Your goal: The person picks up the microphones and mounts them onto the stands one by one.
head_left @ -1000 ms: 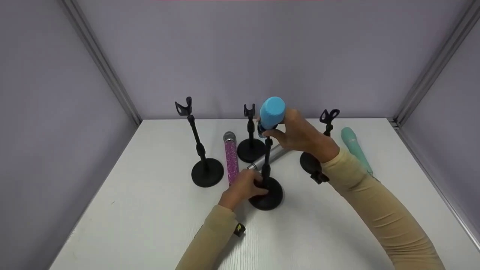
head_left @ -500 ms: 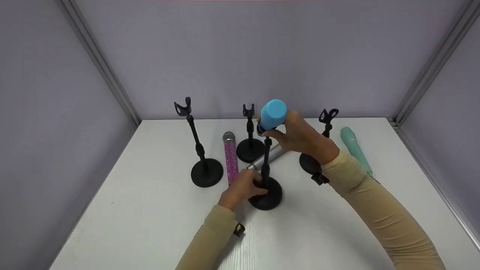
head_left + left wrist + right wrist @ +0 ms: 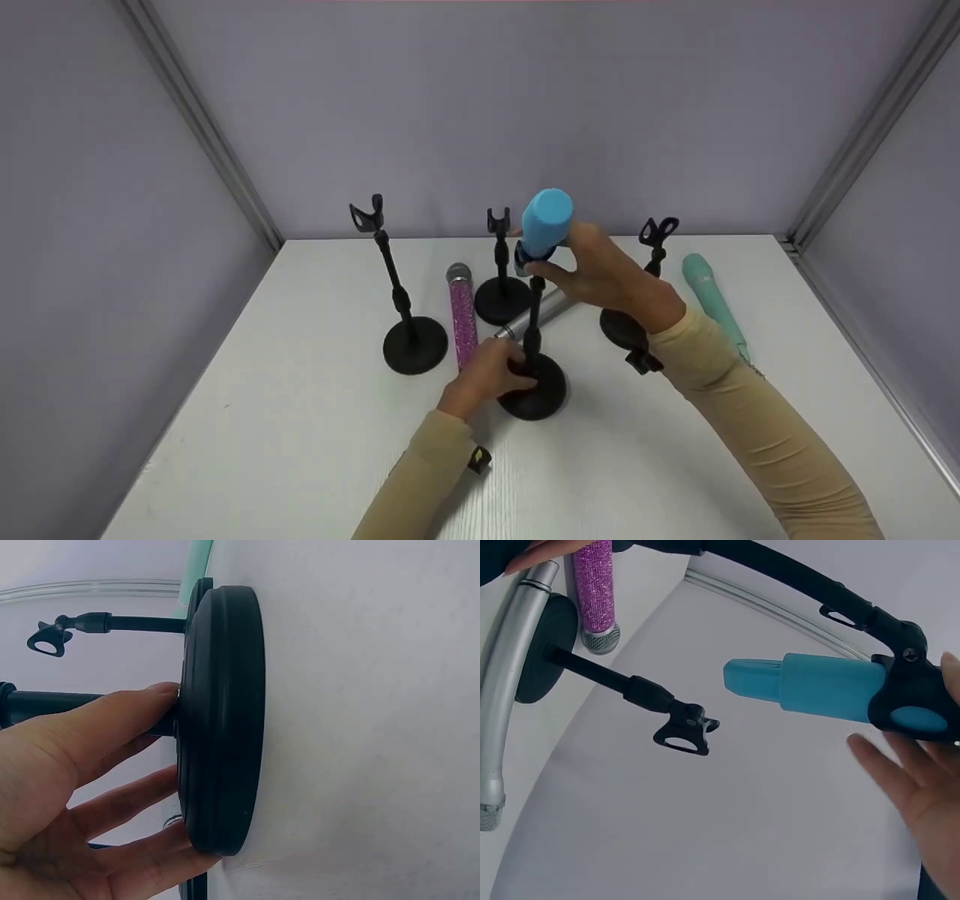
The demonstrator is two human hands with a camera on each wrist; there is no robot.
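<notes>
My left hand [image 3: 487, 375] holds the foot of a black microphone stand [image 3: 546, 397]. In the left wrist view, the thumb presses by the post and fingers reach the rim of the round base [image 3: 225, 720]. At the stand's top, a blue microphone [image 3: 547, 217] sits tilted in the black clip [image 3: 919, 686], its blue end toward the camera. My right hand [image 3: 604, 274] grips microphone and clip, thumb in front and other fingers mostly hidden behind. Seen from the right wrist, the microphone passes through the clip.
Black stands with bare clips stand at left [image 3: 415, 345], behind [image 3: 502, 300] and at right [image 3: 621, 326]. A pink glitter microphone [image 3: 463, 315] and a silver microphone [image 3: 555, 306] lie between them. Far right lies a mint-green microphone [image 3: 712, 296]. Panels wall the white table [image 3: 300, 420].
The blue microphone's upper end dips slightly, then rises again with small movements of my right hand. My left hand stays on the stand's base.
</notes>
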